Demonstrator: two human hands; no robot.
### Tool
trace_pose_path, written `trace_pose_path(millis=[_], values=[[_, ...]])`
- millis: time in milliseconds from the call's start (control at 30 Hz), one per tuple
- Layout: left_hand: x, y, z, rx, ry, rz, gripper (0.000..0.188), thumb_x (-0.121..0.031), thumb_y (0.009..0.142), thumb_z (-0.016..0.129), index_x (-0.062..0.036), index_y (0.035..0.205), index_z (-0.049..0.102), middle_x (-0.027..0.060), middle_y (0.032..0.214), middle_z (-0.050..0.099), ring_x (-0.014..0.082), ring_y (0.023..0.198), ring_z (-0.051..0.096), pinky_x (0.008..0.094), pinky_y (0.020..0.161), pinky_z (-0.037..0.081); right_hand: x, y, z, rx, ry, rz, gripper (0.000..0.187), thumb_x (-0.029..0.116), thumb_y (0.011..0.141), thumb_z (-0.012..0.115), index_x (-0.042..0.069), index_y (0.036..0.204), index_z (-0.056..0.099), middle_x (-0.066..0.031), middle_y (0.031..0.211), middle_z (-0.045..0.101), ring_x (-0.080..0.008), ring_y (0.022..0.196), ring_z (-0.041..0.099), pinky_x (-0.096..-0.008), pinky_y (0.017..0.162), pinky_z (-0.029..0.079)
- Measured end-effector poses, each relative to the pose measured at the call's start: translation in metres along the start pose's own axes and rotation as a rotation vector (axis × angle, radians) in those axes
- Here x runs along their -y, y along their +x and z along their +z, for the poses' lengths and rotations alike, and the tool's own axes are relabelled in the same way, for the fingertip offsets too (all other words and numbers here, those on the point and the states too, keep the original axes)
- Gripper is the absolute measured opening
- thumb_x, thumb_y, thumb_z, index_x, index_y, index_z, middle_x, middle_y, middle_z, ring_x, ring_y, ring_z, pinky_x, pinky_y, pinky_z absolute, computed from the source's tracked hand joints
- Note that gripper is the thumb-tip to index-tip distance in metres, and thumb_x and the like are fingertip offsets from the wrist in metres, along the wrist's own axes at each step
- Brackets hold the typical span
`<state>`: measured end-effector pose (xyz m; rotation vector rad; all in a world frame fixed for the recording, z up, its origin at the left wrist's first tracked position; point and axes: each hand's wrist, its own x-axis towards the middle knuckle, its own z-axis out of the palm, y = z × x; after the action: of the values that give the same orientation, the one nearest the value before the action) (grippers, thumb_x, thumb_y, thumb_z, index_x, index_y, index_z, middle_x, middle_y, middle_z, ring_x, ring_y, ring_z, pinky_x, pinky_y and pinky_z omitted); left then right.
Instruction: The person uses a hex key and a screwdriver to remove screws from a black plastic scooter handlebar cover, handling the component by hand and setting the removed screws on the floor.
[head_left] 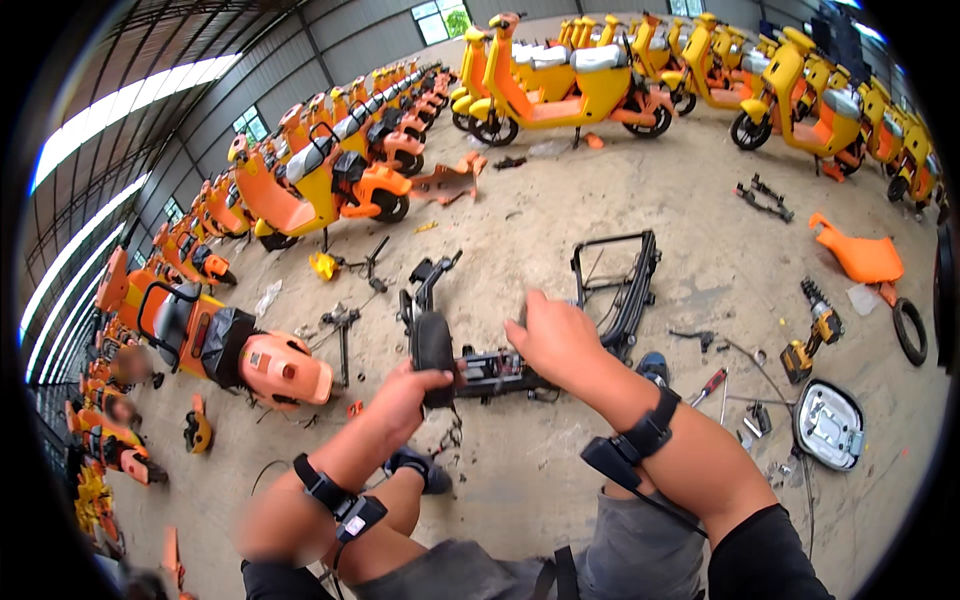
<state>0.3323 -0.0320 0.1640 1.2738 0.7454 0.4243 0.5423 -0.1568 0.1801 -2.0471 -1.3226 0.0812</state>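
A bare black scooter frame (641,290) lies on the floor in front of me, with wiring and metal parts in its low middle section (490,368). At its left end is a long, rounded black part (433,345); whether it is a tyre or a mudguard I cannot tell. My left hand (405,393) is closed around the near end of this part, thumb on top. Over the frame's middle, my right hand (562,338) has its fingers curled, the index finger and thumb toward the left. Whatever it may hold is hidden.
An orange-and-yellow scooter (215,330) stands at left; rows of yellow scooters (560,90) fill the back. On the floor at right are a cordless drill (812,330), a screwdriver (711,385), an orange panel (858,252), a tyre (910,332) and a silver-rimmed seat (829,425).
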Motion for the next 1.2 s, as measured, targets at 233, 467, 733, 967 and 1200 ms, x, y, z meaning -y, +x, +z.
trace_pose_path(millis=[233, 467, 733, 967, 1200], values=[[0.017, 0.046, -0.028, 0.116, -0.255, -0.096, 0.037, -0.027, 0.1, 0.051, 0.0019, 0.123, 0.058, 0.0136, 0.117, 0.068, 0.0232, 0.106, 0.065, 0.0371, 0.097, 0.049, 0.004, 0.026, -0.007, 0.173, -0.09, -0.065, 0.036, 0.032, 0.089, 0.063, -0.002, 0.1, 0.059, -0.0216, 0.085, 0.069, -0.0407, 0.083, 0.067, -0.0483, 0.073, 0.052], [0.048, 0.071, -0.039, 0.106, -0.561, -0.041, 0.039, -0.025, 0.098, 0.055, -0.001, 0.129, 0.054, 0.0155, 0.126, 0.064, 0.0299, 0.121, 0.059, 0.0409, 0.105, 0.045, 0.011, 0.049, -0.003, 0.257, 0.3, -0.035, 0.028, 0.029, 0.089, 0.067, 0.003, 0.098, 0.064, -0.0165, 0.076, 0.068, -0.0278, 0.067, 0.066, -0.0369, 0.063, 0.051], [0.092, 0.078, -0.018, 0.1, -0.536, -0.234, 0.04, -0.025, 0.101, 0.048, 0.0013, 0.131, 0.05, 0.0153, 0.124, 0.064, 0.0285, 0.117, 0.062, 0.0408, 0.097, 0.052, -0.003, 0.058, 0.023, 0.278, 0.445, 0.038, 0.026, 0.024, 0.094, 0.066, 0.0, 0.101, 0.061, -0.0073, 0.068, 0.061, -0.0129, 0.059, 0.054, -0.0299, 0.056, 0.044], [0.086, 0.078, -0.008, 0.123, -0.482, -0.184, 0.039, -0.024, 0.101, 0.05, 0.0023, 0.13, 0.049, 0.0173, 0.121, 0.065, 0.0292, 0.116, 0.062, 0.0458, 0.098, 0.051, -0.015, 0.053, 0.022, 0.312, 0.525, 0.014, 0.027, 0.026, 0.099, 0.06, -0.001, 0.104, 0.058, -0.01, 0.077, 0.065, -0.0137, 0.065, 0.057, -0.0309, 0.059, 0.046], [0.093, 0.082, 0.002, 0.18, -0.53, -0.313, 0.037, -0.027, 0.101, 0.049, 0.0003, 0.127, 0.049, 0.0161, 0.118, 0.065, 0.0323, 0.115, 0.062, 0.0476, 0.098, 0.051, -0.021, 0.053, 0.009, 0.232, 0.378, -0.105, 0.028, 0.026, 0.098, 0.058, -0.001, 0.105, 0.058, -0.016, 0.076, 0.066, -0.0299, 0.07, 0.064, -0.0391, 0.065, 0.049]])
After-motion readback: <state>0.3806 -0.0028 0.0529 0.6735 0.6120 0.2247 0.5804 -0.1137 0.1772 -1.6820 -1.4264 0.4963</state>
